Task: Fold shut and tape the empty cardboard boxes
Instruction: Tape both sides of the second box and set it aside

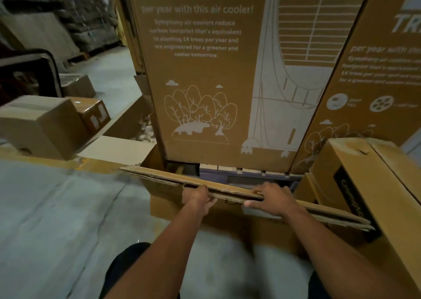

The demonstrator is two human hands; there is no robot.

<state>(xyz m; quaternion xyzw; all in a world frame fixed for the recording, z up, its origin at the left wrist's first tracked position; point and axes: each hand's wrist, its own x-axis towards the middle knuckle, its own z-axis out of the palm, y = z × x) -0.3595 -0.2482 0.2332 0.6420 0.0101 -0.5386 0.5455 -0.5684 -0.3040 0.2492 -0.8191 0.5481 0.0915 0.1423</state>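
Lower centre of frame: left hand (198, 197) and right hand (271, 199), set apart, both clamp the flattened cardboard box (159, 175) edge-on. Advice: spread panels evenly before folding flaps.

Both hands (234, 197) grip flattened cardboard (159, 177) before tall printed boxes (205, 70).

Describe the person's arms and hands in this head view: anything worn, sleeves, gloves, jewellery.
Both forearms are bare; no sleeve shows up to the frame's bottom edge. The left hand and right hand wear no gloves. No watch, band or ring is visible, though the image is slightly blurred.
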